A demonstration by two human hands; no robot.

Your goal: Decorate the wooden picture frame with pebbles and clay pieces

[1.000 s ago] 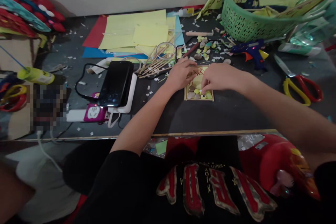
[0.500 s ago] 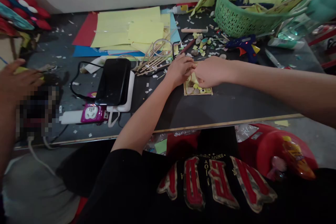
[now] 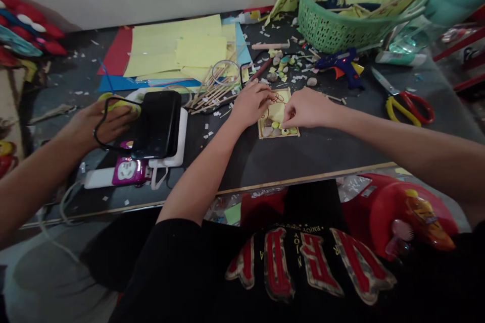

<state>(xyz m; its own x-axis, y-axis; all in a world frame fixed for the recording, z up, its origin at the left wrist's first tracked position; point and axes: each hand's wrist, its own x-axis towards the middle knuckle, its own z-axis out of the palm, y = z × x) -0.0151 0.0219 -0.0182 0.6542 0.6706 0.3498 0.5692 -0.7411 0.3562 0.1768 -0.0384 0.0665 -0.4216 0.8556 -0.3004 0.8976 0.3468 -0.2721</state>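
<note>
Head view: both hands at pebble frame

Small square yellow card frame (image 3: 278, 112), with pebbles along its bottom edge, lies flat on the dark tabletop (image 3: 322, 151). Left hand (image 3: 252, 105) rests on the frame's left edge, fingers half-curled, gripping nothing visible. Right hand (image 3: 306, 108) is at the frame's right edge, thumb and forefinger pinched over the pebble row; cannot tell if a piece sits between them. Well left of the frame, another person's hand (image 3: 102, 122) covers a yellow-green bottle (image 3: 118, 104). Blue glue gun (image 3: 339, 64) lies behind-right of the frame.

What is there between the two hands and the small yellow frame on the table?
Nothing visible. The left hand lies on the top left part of the frame, and the right hand touches its right side.
</note>
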